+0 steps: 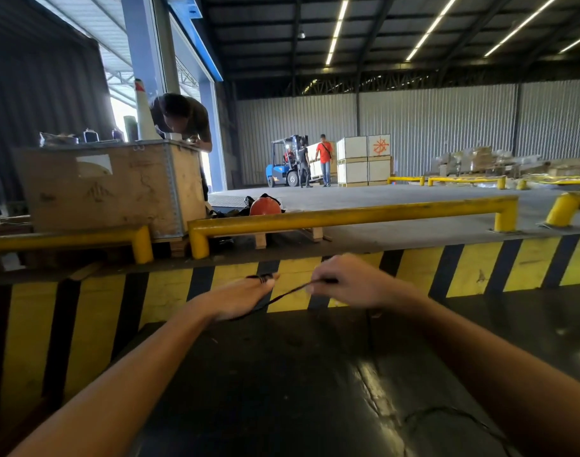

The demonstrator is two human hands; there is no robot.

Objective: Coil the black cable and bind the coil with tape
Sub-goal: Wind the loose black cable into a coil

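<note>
A thin black cable (287, 294) runs taut between my two hands, in front of a yellow-and-black striped ledge. My left hand (241, 298) is held flat with fingers stretched out, and a few turns of the cable are wound around the fingertips and under the palm. To the right, my right hand (343, 283) pinches the cable between thumb and fingers. More cable drops from the right hand and trails in a loose loop (447, 420) on the dark floor at the lower right. No tape is visible.
The striped ledge (463, 268) with yellow guard rails (348, 216) lies straight ahead. A wooden crate (110, 189) stands at the left with a person bent over it. An orange helmet (265, 206) sits on the platform. Far back are a blue forklift (283, 166), people and stacked boxes.
</note>
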